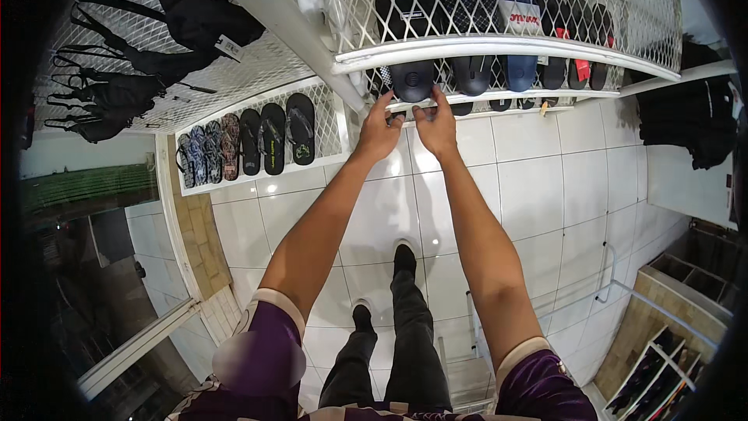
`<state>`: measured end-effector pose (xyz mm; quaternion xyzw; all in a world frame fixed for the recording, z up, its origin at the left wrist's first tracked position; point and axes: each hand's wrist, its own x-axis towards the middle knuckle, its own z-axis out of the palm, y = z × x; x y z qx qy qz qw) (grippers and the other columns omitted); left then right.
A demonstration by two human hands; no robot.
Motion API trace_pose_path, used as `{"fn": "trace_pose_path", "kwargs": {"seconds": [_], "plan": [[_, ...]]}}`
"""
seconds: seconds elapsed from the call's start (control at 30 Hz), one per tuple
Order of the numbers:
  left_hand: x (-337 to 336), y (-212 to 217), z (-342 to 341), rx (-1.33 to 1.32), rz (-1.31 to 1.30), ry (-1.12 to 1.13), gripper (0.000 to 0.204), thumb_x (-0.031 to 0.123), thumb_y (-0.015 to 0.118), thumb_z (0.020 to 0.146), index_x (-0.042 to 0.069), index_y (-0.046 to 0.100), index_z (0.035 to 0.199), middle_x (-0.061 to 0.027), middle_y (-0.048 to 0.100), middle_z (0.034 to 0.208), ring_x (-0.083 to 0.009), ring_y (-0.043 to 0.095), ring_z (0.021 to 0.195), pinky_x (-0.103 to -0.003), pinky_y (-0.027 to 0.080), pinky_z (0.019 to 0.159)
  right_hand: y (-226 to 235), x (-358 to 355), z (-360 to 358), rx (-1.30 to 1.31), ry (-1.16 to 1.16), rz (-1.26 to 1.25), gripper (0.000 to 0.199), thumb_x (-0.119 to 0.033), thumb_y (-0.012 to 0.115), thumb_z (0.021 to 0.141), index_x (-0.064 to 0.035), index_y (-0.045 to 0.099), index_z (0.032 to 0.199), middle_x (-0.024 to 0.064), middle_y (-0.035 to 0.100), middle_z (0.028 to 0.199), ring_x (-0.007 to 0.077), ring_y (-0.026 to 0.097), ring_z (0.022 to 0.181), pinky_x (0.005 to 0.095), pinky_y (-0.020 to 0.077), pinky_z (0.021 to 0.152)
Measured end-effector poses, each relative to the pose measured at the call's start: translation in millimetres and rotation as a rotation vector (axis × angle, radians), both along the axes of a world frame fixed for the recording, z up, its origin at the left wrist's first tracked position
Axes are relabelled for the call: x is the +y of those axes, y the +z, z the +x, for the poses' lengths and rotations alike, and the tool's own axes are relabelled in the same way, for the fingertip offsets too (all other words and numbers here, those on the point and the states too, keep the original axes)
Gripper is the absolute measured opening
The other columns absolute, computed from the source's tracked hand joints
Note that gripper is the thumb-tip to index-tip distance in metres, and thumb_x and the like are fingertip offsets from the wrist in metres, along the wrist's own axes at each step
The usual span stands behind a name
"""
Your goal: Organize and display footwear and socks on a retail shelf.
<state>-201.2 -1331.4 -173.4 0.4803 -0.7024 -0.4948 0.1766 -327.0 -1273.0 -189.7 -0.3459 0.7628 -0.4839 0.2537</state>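
Black sandal [412,80] btwn both hands (rack)

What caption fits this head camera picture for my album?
Left hand and right hand touch a black slide sandal on a white mesh rack.

Both hands reach up to the lower rail [499,98] of the white wire rack [499,8], where slides stand packed toe to toe, leaving hardly a gap between them. The black slide [411,78] sits just above the fingers [389,101]. The mesh blocks any approach from above. Below the rail the tiled floor [538,179] lies open.
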Motion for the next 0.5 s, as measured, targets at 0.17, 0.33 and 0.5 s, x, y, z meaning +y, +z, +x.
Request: {"fn": "trace_pose_path", "kwargs": {"seconds": [0.17,0.33,0.5], "plan": [[2,-12,12,0.129,0.047,0.046,0.06,0.006,0.06,0.083,0.003,0.035,0.137,-0.0165,0.054,0.126,-0.0243,0.061,0.101,-0.031,0.048,0.087,4,-13,1,-0.195,0.056,0.067,0.066,-0.017,0.065,0.08,0.0031,0.036,0.135,0.0182,0.055,0.117,0.0207,0.061,0.085,0.0309,0.0491,0.075],[10,-8,1,0.207,0.152,0.057,0.061,-0.001,0.056,0.086,0.0,0.029,0.14,-0.0137,0.048,0.133,-0.0171,0.058,0.098,-0.025,0.047,0.083,-14,-16,-15,-0.191,0.083,0.032,0.056,-0.016,0.065,0.082,0.0025,0.042,0.13,0.017,0.059,0.106,0.0175,0.062,0.071,0.0298,0.0499,0.066],[17,-4,6,0.302,0.193,0.142,0.056,0.001,0.057,0.085,-0.001,0.036,0.136,-0.0152,0.056,0.121,-0.0188,0.061,0.097,-0.026,0.048,0.082,17,-12,-3,-0.443,0.017,-0.071,0.032,-0.006,0.058,0.087,-0.0017,0.044,0.116,0.0131,0.059,0.098,0.0174,0.063,0.064,0.0279,0.051,0.058]]}}
